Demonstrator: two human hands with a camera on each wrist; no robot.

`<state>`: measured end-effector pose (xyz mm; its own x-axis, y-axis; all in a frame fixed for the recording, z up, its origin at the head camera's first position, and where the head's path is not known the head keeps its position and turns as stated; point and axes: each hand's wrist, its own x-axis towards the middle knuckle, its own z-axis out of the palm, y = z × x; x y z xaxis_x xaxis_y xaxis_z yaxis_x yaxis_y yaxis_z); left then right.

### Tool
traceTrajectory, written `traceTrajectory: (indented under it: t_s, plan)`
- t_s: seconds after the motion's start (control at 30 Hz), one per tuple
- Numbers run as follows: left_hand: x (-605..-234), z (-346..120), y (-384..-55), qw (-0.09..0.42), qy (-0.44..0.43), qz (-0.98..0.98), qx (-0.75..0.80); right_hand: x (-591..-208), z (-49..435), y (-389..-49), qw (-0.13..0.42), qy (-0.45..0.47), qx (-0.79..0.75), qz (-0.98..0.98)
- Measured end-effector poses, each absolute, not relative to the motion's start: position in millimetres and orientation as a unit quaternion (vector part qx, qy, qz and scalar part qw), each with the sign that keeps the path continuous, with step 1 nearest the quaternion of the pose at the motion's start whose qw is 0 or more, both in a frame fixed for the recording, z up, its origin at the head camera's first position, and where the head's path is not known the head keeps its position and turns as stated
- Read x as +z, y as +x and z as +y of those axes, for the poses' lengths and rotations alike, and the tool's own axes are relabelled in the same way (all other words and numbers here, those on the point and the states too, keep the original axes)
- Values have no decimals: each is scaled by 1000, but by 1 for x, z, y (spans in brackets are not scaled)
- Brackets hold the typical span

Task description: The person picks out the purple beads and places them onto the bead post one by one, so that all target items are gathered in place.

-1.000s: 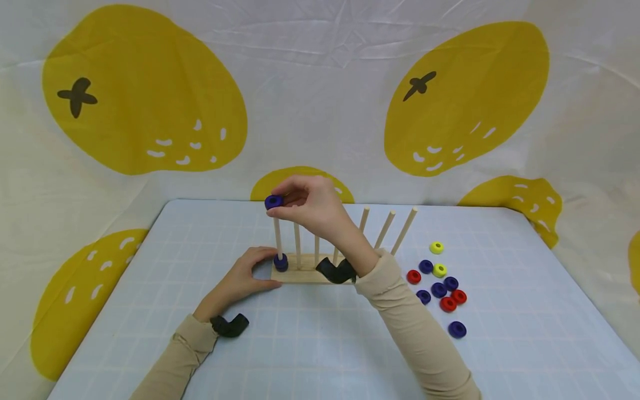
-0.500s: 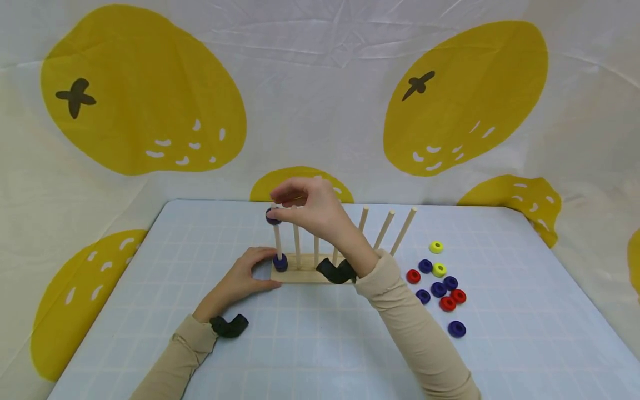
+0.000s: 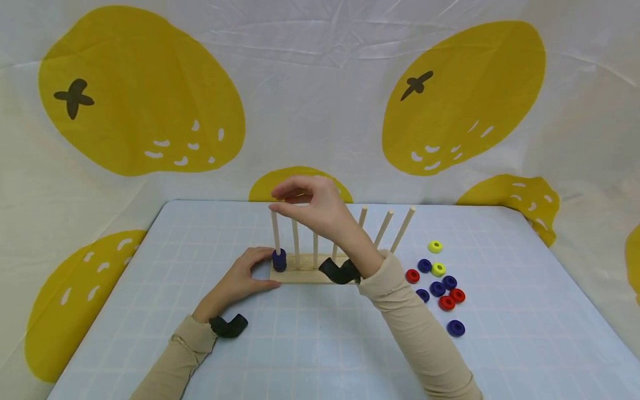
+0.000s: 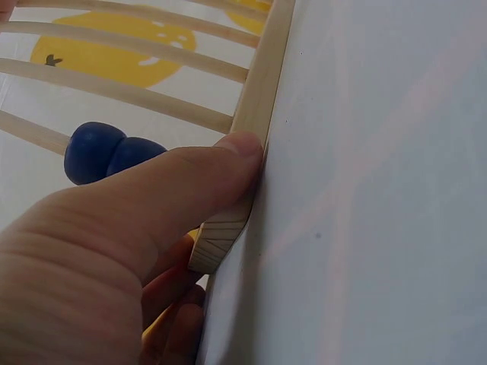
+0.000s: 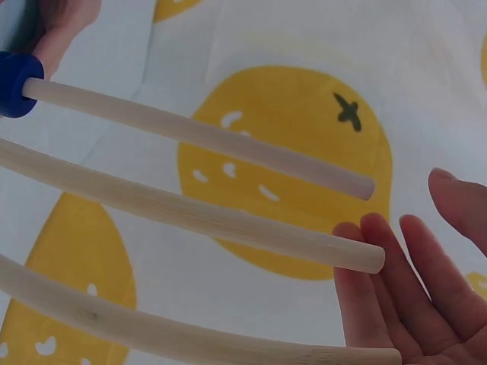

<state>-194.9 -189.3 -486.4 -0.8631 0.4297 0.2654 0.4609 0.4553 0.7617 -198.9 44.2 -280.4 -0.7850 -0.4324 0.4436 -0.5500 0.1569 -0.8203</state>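
A wooden peg rack (image 3: 300, 276) with a row of upright pegs stands on the table. My left hand (image 3: 243, 279) grips its left end, with the thumb along the near edge in the left wrist view and the fingers behind. Two blue rings (image 4: 114, 154) sit stacked at the foot of the leftmost peg (image 3: 275, 233). At the top of that peg is my right hand (image 3: 317, 208), holding nothing. In the right wrist view its thumb and fingers (image 5: 426, 262) are spread apart near the peg tips. My right wrist and forearm hide part of the rack.
To the right of the rack lie several loose rings: blue ones (image 3: 456, 328), red ones (image 3: 447, 303) and yellow ones (image 3: 435, 246). The pegs (image 3: 384, 228) on the right lean outward in the head view. A fruit-patterned cloth (image 3: 315, 100) hangs behind the table (image 3: 320, 344).
My right hand has let go of a blue ring, which has dropped down the leftmost peg onto the one below. The left hand has stayed on the rack's end.
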Motion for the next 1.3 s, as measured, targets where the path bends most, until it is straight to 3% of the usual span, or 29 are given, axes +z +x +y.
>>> traceTrajectory:
  t_s: [0.57,1.3]
  plan:
    - [-488,-188,-194,47,-276,-849,-449,-275,59,-181,83,351,579,-731]
    - [-487,-187,-195,46,-277,-851,-443,-276,92,-165,92,357,614,-698]
